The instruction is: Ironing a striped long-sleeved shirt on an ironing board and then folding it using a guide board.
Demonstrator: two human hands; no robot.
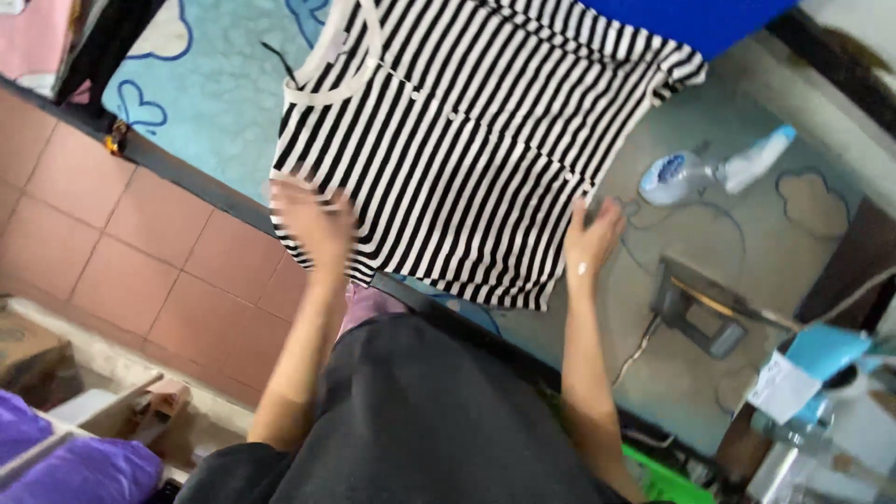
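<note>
Both hands, left hand blurred, right hand, apparently flat on striped shirt.

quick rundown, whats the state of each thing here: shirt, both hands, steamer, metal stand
shirt: spread flat, buttoned
left hand: open, flat on the shirt's edge, blurred
right hand: open, fingers at the shirt's corner
steamer: lying on its side, not held
metal stand: on the board cover, nothing on it

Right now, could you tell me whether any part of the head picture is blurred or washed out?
In the head view, the left hand is smeared by motion blur on the striped shirt; the right hand at the shirt's edge is sharper; the white and blue hand steamer looks soft and pale; the view is tilted.
</note>
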